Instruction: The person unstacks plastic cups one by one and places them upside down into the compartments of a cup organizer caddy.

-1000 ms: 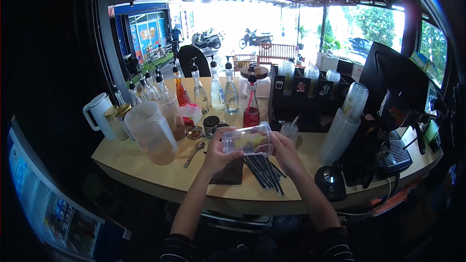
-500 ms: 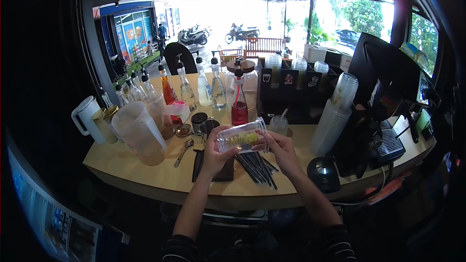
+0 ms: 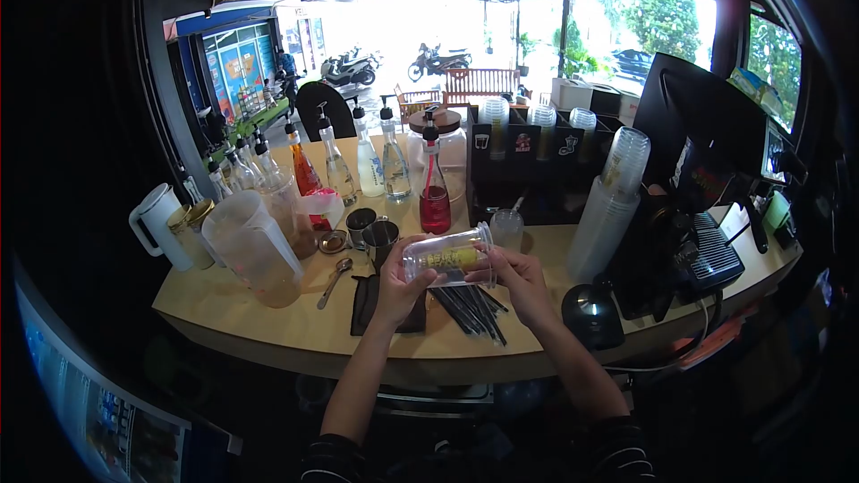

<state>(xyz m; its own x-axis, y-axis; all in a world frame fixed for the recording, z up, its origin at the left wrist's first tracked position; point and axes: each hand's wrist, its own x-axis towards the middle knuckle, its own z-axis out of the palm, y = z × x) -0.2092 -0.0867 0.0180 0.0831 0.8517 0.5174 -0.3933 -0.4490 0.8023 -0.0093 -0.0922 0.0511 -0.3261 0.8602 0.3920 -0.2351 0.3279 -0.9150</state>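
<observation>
A clear plastic cup (image 3: 449,258) with a yellow-green print lies on its side in the air between my hands, its rim toward the right. My left hand (image 3: 400,284) is wrapped round its base end. My right hand (image 3: 517,279) grips it near the rim, fingers closed on the edge. Below the cup, black wrapped straws (image 3: 470,311) are spread on the counter, beside a dark cloth or pouch (image 3: 390,306). Just behind my left hand are two metal cups (image 3: 379,236).
On the left stand a large plastic pitcher (image 3: 252,250), a white jug (image 3: 163,227) and several pump bottles (image 3: 337,170). A stack of cups (image 3: 604,224) and a coffee machine (image 3: 693,250) stand right. A spoon (image 3: 335,283) lies on the counter (image 3: 268,326).
The view has shifted, so the counter items appear further left. The cup is still in both hands and has turned slightly, with its print showing more clearly.
</observation>
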